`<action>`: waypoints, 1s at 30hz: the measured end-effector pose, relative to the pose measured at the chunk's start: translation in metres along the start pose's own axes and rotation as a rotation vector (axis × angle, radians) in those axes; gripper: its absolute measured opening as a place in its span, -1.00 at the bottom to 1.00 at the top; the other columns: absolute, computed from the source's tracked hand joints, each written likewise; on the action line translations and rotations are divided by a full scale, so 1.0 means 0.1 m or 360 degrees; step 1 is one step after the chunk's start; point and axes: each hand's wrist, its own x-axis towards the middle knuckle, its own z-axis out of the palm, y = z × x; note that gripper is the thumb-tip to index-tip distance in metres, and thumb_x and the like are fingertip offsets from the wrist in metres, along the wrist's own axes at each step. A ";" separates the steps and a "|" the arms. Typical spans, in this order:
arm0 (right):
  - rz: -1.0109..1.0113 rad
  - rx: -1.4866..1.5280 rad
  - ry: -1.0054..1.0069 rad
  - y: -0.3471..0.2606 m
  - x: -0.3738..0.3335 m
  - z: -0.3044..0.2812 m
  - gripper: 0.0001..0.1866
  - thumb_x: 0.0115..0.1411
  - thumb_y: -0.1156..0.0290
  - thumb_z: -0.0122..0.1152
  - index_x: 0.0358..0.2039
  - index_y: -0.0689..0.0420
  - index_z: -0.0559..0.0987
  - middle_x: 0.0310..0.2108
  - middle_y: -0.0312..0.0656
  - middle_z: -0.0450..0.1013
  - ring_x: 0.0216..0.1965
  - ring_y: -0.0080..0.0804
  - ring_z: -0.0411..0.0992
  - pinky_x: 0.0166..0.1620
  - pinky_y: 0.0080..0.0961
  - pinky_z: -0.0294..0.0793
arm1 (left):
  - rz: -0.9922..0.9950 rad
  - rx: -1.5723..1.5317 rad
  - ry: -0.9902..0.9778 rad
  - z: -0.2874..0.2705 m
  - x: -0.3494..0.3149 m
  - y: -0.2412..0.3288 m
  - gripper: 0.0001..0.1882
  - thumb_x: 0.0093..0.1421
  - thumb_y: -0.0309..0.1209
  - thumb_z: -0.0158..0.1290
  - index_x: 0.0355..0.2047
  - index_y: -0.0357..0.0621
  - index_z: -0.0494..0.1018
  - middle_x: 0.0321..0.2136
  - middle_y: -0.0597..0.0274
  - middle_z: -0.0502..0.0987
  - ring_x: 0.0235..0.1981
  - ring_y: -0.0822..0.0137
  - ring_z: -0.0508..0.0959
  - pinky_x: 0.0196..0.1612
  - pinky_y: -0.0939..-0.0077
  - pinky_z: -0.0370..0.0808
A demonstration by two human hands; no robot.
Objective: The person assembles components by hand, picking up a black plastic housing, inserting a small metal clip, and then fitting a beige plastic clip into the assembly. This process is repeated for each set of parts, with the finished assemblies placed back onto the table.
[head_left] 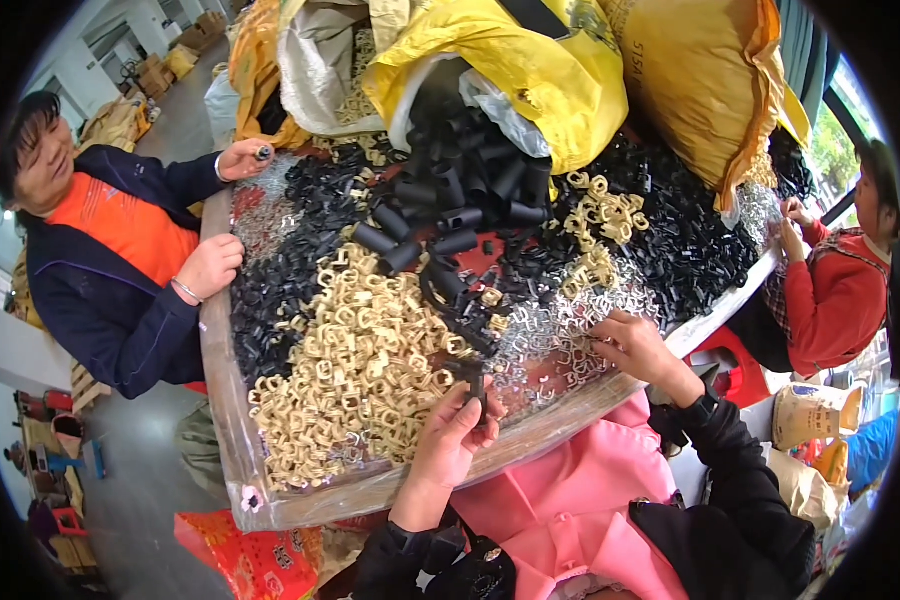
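Observation:
My left hand is closed around a small black plastic part, held upright at the table's near edge. Just past it spreads a big heap of beige plastic rings. My right hand rests on a scatter of silver metal clips, thumb and fingers drawn together at its near side. Whatever sits between those fingertips is too small to make out. Black tubes spill from a yellow sack toward the middle, and loose black plastic pieces lie around them.
A raised wooden rim edges the table. At the left, a person in a dark jacket holds a small dark part; another person in red works at the right. A full orange-yellow sack stands at the back right. A red stool is below.

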 end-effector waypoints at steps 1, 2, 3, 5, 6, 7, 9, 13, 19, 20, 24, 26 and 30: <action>0.0031 0.0004 0.0006 0.01 -0.07 -0.01 -0.84 -0.08 0.47 0.12 -0.43 0.21 0.45 -0.52 -0.11 0.31 -0.51 -0.16 0.34 -0.45 -0.37 0.33 | -0.0038 -0.0079 -0.0038 0.02 0.05 -0.04 -0.68 0.12 -0.33 -0.06 -0.15 -0.20 0.26 -0.37 0.14 0.41 -0.51 0.44 0.40 -0.52 0.67 0.31; 0.0062 0.0012 0.0012 0.05 -0.12 -0.02 -0.85 -0.08 0.48 0.12 -0.44 0.21 0.45 -0.52 -0.11 0.32 -0.52 -0.16 0.33 -0.45 -0.38 0.33 | -0.0078 -0.0157 -0.0072 0.06 0.10 -0.08 -0.66 0.12 -0.32 -0.06 -0.13 -0.21 0.25 -0.35 0.11 0.41 -0.51 0.42 0.40 -0.52 0.66 0.31; 0.0073 0.0014 0.0004 0.07 -0.14 0.00 -0.85 -0.08 0.48 0.12 -0.44 0.21 0.45 -0.52 -0.11 0.32 -0.52 -0.16 0.33 -0.45 -0.38 0.33 | -0.0090 -0.0162 -0.0069 0.09 0.13 -0.12 -0.66 0.12 -0.32 -0.06 -0.13 -0.21 0.25 -0.35 0.11 0.41 -0.51 0.42 0.40 -0.52 0.66 0.31; -0.0070 0.0137 0.0067 0.05 -0.09 0.08 -0.86 -0.07 0.47 0.10 -0.45 0.20 0.45 -0.52 -0.12 0.33 -0.52 -0.18 0.34 -0.46 -0.38 0.33 | -0.0142 -0.0142 -0.0060 0.17 0.19 -0.20 -0.65 0.12 -0.32 -0.07 -0.12 -0.22 0.25 -0.33 0.10 0.41 -0.50 0.42 0.41 -0.50 0.66 0.32; -0.0145 0.0202 0.0099 0.04 -0.06 0.13 -0.87 -0.07 0.47 0.10 -0.45 0.20 0.45 -0.52 -0.12 0.34 -0.52 -0.18 0.34 -0.46 -0.39 0.33 | -0.0166 -0.0131 -0.0051 0.20 0.22 -0.24 -0.65 0.12 -0.31 -0.07 -0.12 -0.22 0.25 -0.33 0.10 0.42 -0.49 0.43 0.41 -0.49 0.66 0.33; -0.0139 0.0217 0.0090 0.00 -0.02 0.16 -0.87 -0.07 0.47 0.10 -0.45 0.20 0.45 -0.52 -0.12 0.34 -0.52 -0.18 0.34 -0.46 -0.39 0.33 | -0.0176 -0.0132 -0.0035 0.23 0.24 -0.25 -0.65 0.12 -0.31 -0.07 -0.12 -0.22 0.25 -0.33 0.10 0.42 -0.49 0.43 0.41 -0.49 0.66 0.33; -0.0388 0.0101 0.0083 -0.08 0.09 0.20 -0.88 -0.07 0.46 0.08 -0.46 0.19 0.43 -0.52 -0.14 0.33 -0.51 -0.21 0.35 -0.48 -0.42 0.33 | -0.0239 -0.0146 -0.0048 0.29 0.28 -0.27 -0.66 0.12 -0.32 -0.06 -0.13 -0.21 0.25 -0.33 0.10 0.41 -0.49 0.43 0.41 -0.47 0.66 0.34; -0.0506 -0.0116 0.0031 -0.12 0.28 0.41 -0.87 -0.11 0.47 0.07 -0.49 0.17 0.39 -0.53 -0.15 0.30 -0.53 -0.23 0.35 -0.50 -0.41 0.33 | -0.0220 -0.0156 -0.0028 0.32 0.31 -0.26 -0.69 0.09 -0.36 -0.02 -0.17 -0.20 0.27 -0.33 0.11 0.41 -0.48 0.43 0.41 -0.46 0.66 0.35; -0.0409 -0.0277 -0.0058 -0.09 0.32 0.47 -0.87 -0.10 0.49 0.04 -0.49 0.20 0.34 -0.54 -0.14 0.26 -0.54 -0.20 0.35 -0.50 -0.38 0.35 | -0.0101 0.0023 0.0210 0.27 0.31 -0.31 -0.77 0.03 -0.47 0.04 -0.27 -0.22 0.33 -0.41 0.14 0.43 -0.51 0.43 0.42 -0.49 0.66 0.35; -0.0301 -0.0080 0.0011 -0.09 0.30 0.48 -0.88 -0.08 0.49 0.03 -0.48 0.20 0.34 -0.54 -0.13 0.26 -0.54 -0.19 0.35 -0.50 -0.37 0.35 | -0.0054 0.0166 0.0209 0.27 0.31 -0.31 -0.79 0.02 -0.48 0.04 -0.30 -0.23 0.35 -0.45 0.16 0.43 -0.53 0.44 0.42 -0.50 0.67 0.35; -0.0124 0.0323 0.0145 -0.05 0.26 0.45 -0.90 -0.04 0.49 0.01 -0.47 0.20 0.34 -0.55 -0.11 0.26 -0.54 -0.16 0.34 -0.50 -0.35 0.36 | 0.0098 0.0555 0.0220 0.32 0.37 -0.31 -0.86 0.02 -0.51 0.04 -0.38 -0.23 0.37 -0.53 0.21 0.43 -0.59 0.48 0.42 -0.56 0.70 0.34; -0.0198 0.0343 0.0152 -0.05 0.26 0.41 -0.91 -0.02 0.48 -0.01 -0.47 0.20 0.34 -0.56 -0.09 0.25 -0.55 -0.14 0.34 -0.50 -0.36 0.36 | 0.0208 0.0765 0.0238 0.33 0.42 -0.32 -0.89 0.03 -0.50 0.04 -0.41 -0.24 0.37 -0.56 0.24 0.43 -0.62 0.51 0.41 -0.59 0.73 0.32; -0.0294 0.0339 0.0059 -0.22 0.21 0.31 -0.91 -0.03 0.47 0.03 -0.52 0.19 0.35 -0.57 -0.12 0.27 -0.58 -0.16 0.33 -0.53 -0.35 0.34 | 0.0243 0.0776 0.0315 0.38 0.41 -0.28 -0.89 0.04 -0.47 0.03 -0.41 -0.24 0.38 -0.56 0.26 0.43 -0.61 0.55 0.40 -0.59 0.77 0.31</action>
